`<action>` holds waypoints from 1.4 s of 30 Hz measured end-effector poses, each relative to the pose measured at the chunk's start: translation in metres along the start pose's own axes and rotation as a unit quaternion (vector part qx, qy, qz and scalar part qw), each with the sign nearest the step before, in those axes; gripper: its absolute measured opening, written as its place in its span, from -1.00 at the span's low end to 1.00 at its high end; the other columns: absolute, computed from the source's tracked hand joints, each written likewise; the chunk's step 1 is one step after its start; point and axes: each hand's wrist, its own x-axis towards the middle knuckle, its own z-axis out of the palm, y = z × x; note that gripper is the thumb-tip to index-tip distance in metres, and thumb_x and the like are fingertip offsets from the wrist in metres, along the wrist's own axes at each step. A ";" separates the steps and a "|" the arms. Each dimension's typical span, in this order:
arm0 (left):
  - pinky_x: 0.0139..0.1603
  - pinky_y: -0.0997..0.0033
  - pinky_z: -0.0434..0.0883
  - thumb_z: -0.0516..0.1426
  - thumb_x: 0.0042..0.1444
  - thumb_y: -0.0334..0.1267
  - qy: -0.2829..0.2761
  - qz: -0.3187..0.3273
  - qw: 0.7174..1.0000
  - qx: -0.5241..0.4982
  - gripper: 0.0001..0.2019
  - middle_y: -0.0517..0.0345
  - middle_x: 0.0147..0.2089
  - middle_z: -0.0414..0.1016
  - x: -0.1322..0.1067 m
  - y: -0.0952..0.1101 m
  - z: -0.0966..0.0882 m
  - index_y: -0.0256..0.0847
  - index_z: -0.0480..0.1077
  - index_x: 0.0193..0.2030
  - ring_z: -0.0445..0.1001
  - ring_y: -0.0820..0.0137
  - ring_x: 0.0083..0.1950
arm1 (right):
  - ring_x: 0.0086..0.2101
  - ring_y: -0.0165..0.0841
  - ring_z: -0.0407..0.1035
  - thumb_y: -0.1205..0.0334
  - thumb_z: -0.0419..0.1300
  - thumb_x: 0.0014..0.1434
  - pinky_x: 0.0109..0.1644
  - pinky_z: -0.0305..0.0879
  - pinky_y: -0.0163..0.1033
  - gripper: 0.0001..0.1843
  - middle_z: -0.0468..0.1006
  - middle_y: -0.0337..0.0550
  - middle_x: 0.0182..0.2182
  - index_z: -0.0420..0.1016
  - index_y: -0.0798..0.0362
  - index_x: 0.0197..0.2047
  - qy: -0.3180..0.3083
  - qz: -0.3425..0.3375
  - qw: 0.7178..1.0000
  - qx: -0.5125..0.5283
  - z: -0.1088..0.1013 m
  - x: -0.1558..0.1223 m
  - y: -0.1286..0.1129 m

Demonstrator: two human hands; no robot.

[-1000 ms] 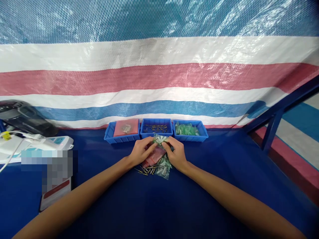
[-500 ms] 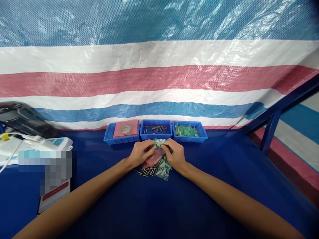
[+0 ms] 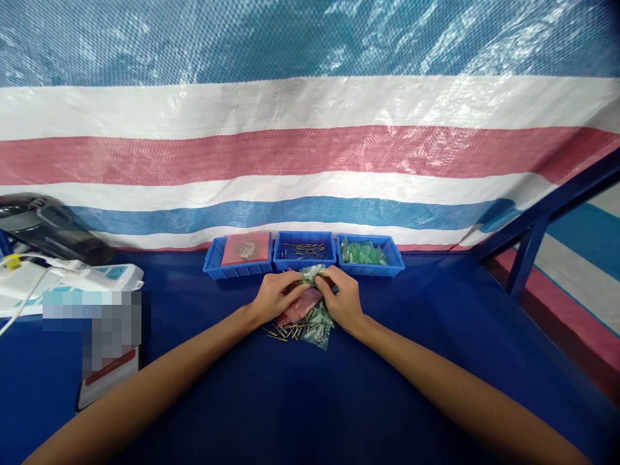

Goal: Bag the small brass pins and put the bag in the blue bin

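Between my left hand and my right hand is a small green-tinted clear plastic bag, pinched by the fingers of both. What the bag contains is too small to make out. Just below it, partly hidden by my fingers, a pink plastic bag rests on a pile. The pile also has loose thin brass-coloured and dark metal pieces, like small drill bits, and another clear greenish bag with pale pieces inside.
Three blue bins stand in a row behind my hands: the left bin holds a pink bag, the middle bin metal bits, the right bin green bags. A power strip, phone and dark bottle lie left. A blue frame stands right.
The small green bag is raised slightly between my fingers and looks more bunched. Both hands stay nearly in place, and the view has shifted a little.
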 end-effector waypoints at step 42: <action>-0.30 0.57 0.38 0.06 0.23 -0.24 0.003 -0.053 0.997 -0.064 -0.82 0.13 -0.35 0.53 0.003 0.003 -0.002 -0.30 0.42 -0.21 0.48 0.47 -0.36 | -0.42 -0.42 0.28 0.24 0.12 0.22 -0.35 0.27 -0.31 -0.82 0.36 -0.19 -0.38 0.40 0.07 -0.10 -0.019 -0.004 0.999 0.047 0.000 -0.001 -0.001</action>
